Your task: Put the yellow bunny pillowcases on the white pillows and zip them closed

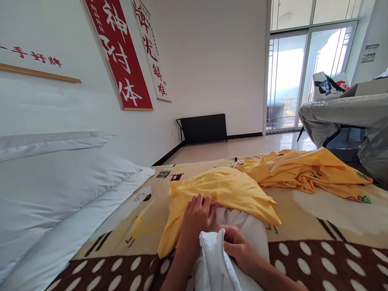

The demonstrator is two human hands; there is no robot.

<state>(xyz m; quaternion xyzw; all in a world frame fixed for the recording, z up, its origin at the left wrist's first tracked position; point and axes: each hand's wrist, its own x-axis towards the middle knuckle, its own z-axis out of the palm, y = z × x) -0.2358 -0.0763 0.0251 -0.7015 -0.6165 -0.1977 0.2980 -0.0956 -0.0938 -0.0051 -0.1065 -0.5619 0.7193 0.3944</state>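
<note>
A white pillow [253, 232] lies on the bed in front of me, its far part covered by a yellow pillowcase [221, 184]. My left hand [198, 212] has its fingers curled at the pillowcase's near edge. Just right of it and closer to me, my right hand [236, 244] is closed on the white fabric of the pillow, fingertips partly hidden. A white corner [212, 246] of fabric stands up between my wrists. Crumpled yellow cloth [303, 169] with small printed figures spreads across the bed at the far right.
White pillows [75, 186] are stacked along the left. Beneath everything is a patterned blanket [318, 214] with a brown dotted band. Beyond the bed, a black folded panel [204, 128] leans at the wall, and a covered table [348, 109] with boxes stands right.
</note>
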